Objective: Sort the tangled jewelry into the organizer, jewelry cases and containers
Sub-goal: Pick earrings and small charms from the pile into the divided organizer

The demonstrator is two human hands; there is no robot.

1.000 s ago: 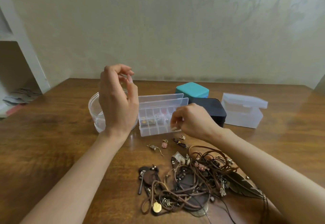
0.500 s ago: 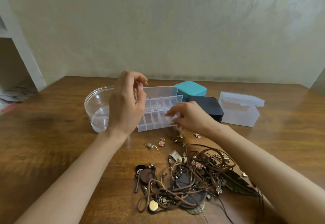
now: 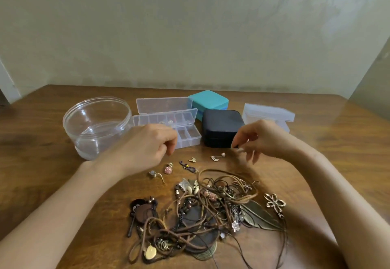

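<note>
- Jewelry tangle [image 3: 200,216]: leather cords, chains and pendants knotted into one heap at 6 o'clock on the tabletop [image 3: 38,163], closest to the person. My read: it's kept close so both hands can pick at it. Most of the sort is not yet done.
- Round clear container [image 3: 84,148]: at 10 o'clock from the heap, with no lid on it. Probably meant for bulky pieces.
- Organizer [image 3: 190,136]: at 12 o'clock, lid swung back so the cells are reachable from above. A few small bits sit in the far row; the near-right cells look bare.
- Black case [image 3: 221,125]: at 1 o'clock, closed, just beside the organizer's right end.
- Frosted box [image 3: 268,112]: at 2 o'clock, lid down.
- Teal case [image 3: 209,101]: behind the black case, closed.
- Left grip [image 3: 145,148]: over the organizer's near-left part, fingers curled downward, motion-blurred. Cannot tell whether it holds anything.
- Right grip [image 3: 266,140]: low in front of the black case, thumb and forefinger drawn close, other fingers loose. Cannot tell whether anything sits in the pinch.
- Pink earring [image 3: 168,169], bird charm [image 3: 192,159], hooked stud [image 3: 157,174]: singles spread apart between heap and organizer, at 11–12 o'clock from the heap. Likely freed already and staged for the cells.
</note>
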